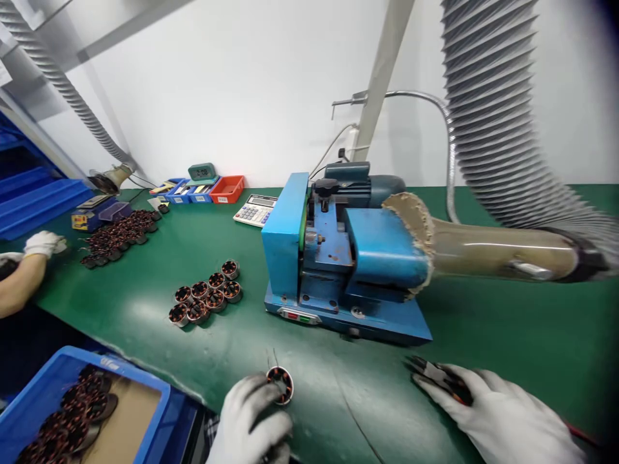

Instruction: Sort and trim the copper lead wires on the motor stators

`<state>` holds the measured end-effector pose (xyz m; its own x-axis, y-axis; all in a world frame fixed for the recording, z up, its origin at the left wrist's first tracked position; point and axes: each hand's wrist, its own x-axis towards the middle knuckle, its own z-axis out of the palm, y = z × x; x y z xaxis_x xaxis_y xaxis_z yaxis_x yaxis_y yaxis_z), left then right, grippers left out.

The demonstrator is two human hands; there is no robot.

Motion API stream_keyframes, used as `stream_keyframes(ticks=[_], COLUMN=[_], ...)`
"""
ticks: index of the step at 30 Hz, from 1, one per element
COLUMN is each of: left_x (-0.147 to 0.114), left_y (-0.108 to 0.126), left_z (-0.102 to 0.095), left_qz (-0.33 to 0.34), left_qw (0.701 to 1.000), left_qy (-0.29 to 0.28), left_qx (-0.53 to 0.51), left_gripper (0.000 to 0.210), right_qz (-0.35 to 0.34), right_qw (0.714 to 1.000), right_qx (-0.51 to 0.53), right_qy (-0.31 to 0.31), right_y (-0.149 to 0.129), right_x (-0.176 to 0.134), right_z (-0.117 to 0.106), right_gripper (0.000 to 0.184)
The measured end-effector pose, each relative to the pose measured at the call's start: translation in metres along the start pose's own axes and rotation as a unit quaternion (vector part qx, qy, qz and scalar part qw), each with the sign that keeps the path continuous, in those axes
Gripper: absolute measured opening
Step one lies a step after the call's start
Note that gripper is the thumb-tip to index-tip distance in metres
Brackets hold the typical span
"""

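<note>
My left hand (254,415), in a white glove, has its fingers closed on the rim of a wound motor stator (286,380). This is a round metal ring with copper windings inside, and thin wire ends stand up from it at the table's front edge. My gloved right hand (498,412) is wrapped around a pair of pliers (438,374) with dark tips and a trace of orange at the handle. Motion blurs the pliers, and their exact type is unclear. They are on the right, apart from the stator.
A blue belt machine (338,258) with a dust pipe (503,248) stands mid-table. Several stators (215,299) are grouped left of it, near a calculator (256,209). At lower left is a blue bin (162,393) with more stators. A co-worker's gloved hand (44,243) is at far left.
</note>
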<state>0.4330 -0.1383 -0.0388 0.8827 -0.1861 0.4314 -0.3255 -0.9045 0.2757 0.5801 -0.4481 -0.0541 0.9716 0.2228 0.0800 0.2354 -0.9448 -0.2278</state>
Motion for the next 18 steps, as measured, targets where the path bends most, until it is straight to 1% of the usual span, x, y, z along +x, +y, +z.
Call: stream_keyframes(ticks=[1,2,3,4,5,6,7,9,11,12,13,14,16,17,18], left_x=[-0.007,-0.011,-0.012,-0.009,-0.003,0.006,0.016,0.038,0.055,0.061,0.065,0.067,0.067,0.066,0.065], left_y=[-0.004,-0.009,-0.014,-0.019,-0.023,-0.027,-0.030,-0.033,-0.032,-0.031,-0.029,-0.026,-0.021,-0.018,-0.015], left_z=[-0.002,-0.004,-0.005,-0.006,-0.006,-0.005,-0.003,0.000,0.004,0.005,0.007,0.009,0.013,0.016,0.020], left_qz=[-0.062,-0.126,-0.177,-0.211,-0.226,-0.227,-0.222,-0.218,-0.235,-0.257,-0.291,-0.331,-0.407,-0.434,-0.451], left_qw=[0.998,0.992,0.984,0.977,0.973,0.971,0.970,0.966,0.950,0.934,0.911,0.878,0.800,0.765,0.738], left_qy=[0.013,0.017,0.004,-0.018,-0.045,-0.070,-0.090,-0.115,-0.136,-0.139,-0.126,-0.100,-0.026,0.009,0.036], left_qx=[0.006,0.012,0.013,0.010,0.001,-0.015,-0.034,-0.083,-0.156,-0.204,-0.264,-0.330,-0.440,-0.476,-0.501], left_gripper=[0.024,0.019,0.016,0.017,0.020,0.024,0.026,0.027,0.027,0.024,0.021,0.017,0.011,0.009,0.009], right_qz=[-0.011,-0.024,-0.050,-0.093,-0.144,-0.208,-0.261,-0.318,-0.340,-0.346,-0.348,-0.351,-0.356,-0.356,-0.354], right_qw=[0.999,0.998,0.997,0.995,0.988,0.973,0.953,0.917,0.892,0.884,0.879,0.877,0.882,0.889,0.897], right_qx=[-0.034,-0.039,-0.025,0.004,0.044,0.095,0.149,0.225,0.286,0.307,0.320,0.325,0.304,0.282,0.256], right_qy=[0.018,0.034,0.043,0.040,0.024,-0.012,-0.044,-0.089,-0.081,-0.073,-0.062,-0.052,-0.048,-0.054,-0.062], right_y=[-0.003,-0.007,-0.015,-0.027,-0.042,-0.060,-0.080,-0.119,-0.148,-0.156,-0.162,-0.165,-0.166,-0.167,-0.168], right_x=[-0.001,-0.003,-0.004,-0.006,-0.007,-0.010,-0.012,-0.015,-0.016,-0.015,-0.015,-0.013,-0.011,-0.010,-0.009], right_z=[0.005,0.009,0.012,0.014,0.016,0.018,0.020,0.025,0.031,0.033,0.035,0.037,0.039,0.039,0.039], right_gripper=[0.029,0.033,0.034,0.033,0.030,0.025,0.022,0.021,0.020,0.021,0.022,0.023,0.028,0.028,0.025])
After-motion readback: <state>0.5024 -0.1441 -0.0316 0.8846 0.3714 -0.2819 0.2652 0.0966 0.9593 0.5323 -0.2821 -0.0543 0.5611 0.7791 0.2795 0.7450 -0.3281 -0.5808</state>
